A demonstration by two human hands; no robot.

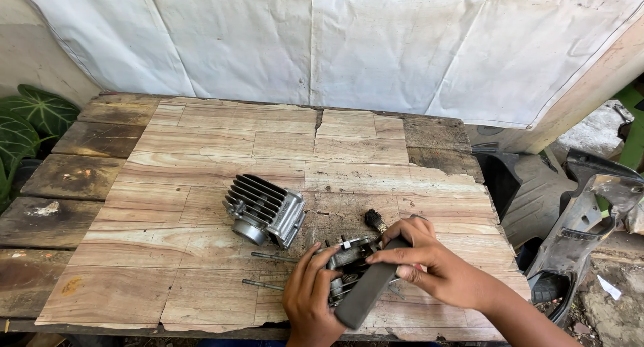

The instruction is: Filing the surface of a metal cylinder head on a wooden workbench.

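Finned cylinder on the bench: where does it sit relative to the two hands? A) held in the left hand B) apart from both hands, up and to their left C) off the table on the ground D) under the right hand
B: the finned cylinder lies alone on the wooden table, untouched, while the left hand and right hand work on the metal engine part.

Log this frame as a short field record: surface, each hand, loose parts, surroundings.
surface: wooden table
left hand: grips metal engine part
right hand: presses dark flat bar across that part
loose parts: finned cylinder, two long bolts, small black piece
behind: white sheet
left edge: green leaves
right: black plastic panels
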